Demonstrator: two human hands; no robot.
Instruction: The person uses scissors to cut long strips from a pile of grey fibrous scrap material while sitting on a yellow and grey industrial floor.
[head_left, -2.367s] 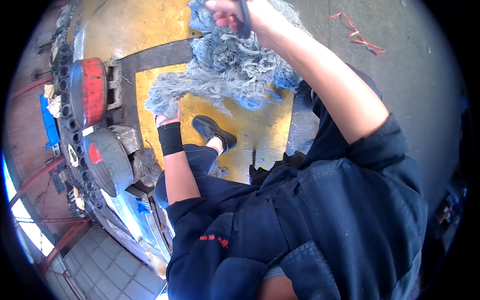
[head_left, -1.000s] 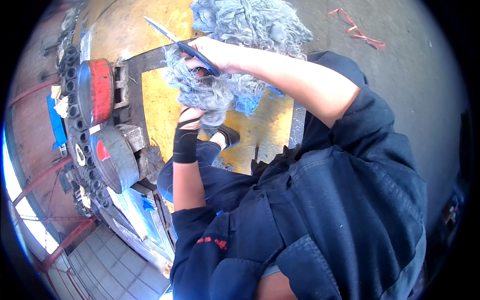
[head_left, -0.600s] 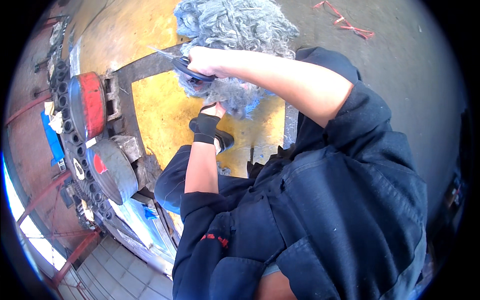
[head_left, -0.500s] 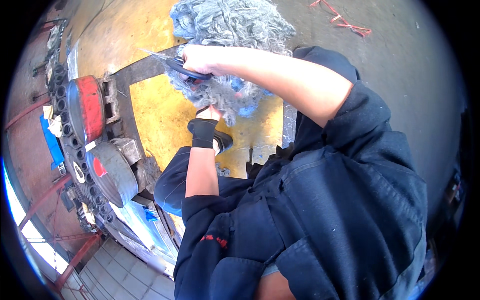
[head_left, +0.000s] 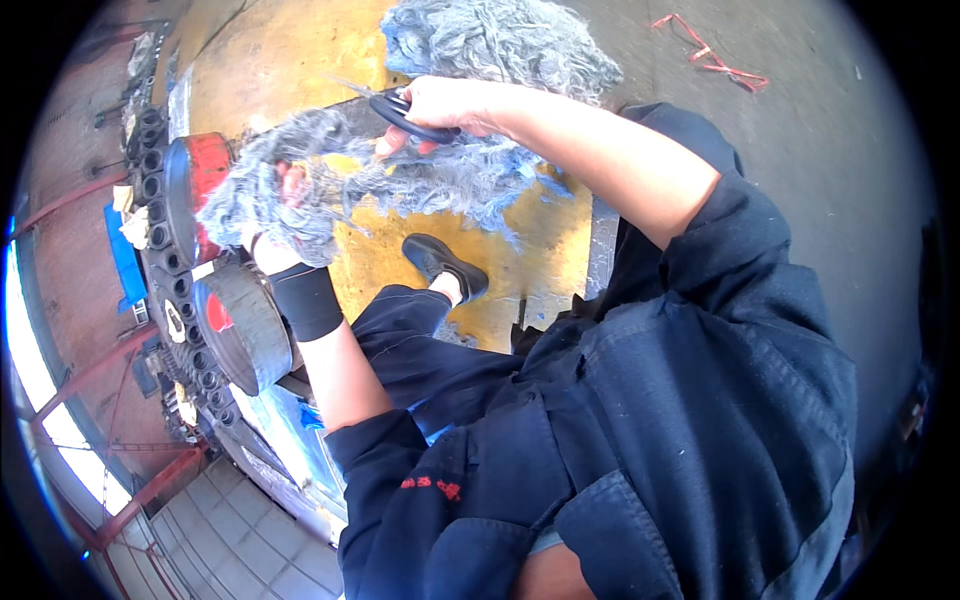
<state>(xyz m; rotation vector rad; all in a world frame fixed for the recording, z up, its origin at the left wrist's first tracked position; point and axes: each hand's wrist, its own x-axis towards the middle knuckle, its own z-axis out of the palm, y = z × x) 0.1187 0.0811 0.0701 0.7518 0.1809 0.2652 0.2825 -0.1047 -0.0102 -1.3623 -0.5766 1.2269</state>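
okay, from over here i've got left hand (head_left: 268, 250) closed round grey-blue fibre (head_left: 245, 195), right hand (head_left: 447, 104) wrapped on dark-handled scissors (head_left: 418, 128), bigger pile (head_left: 505, 45) far.

Red cord (head_left: 712, 62) on grey floor (head_left: 820, 160), red drum (head_left: 207, 165)

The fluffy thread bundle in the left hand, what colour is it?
Mostly pale grey-blue; the fluffy thread bundle shows best in the head view.
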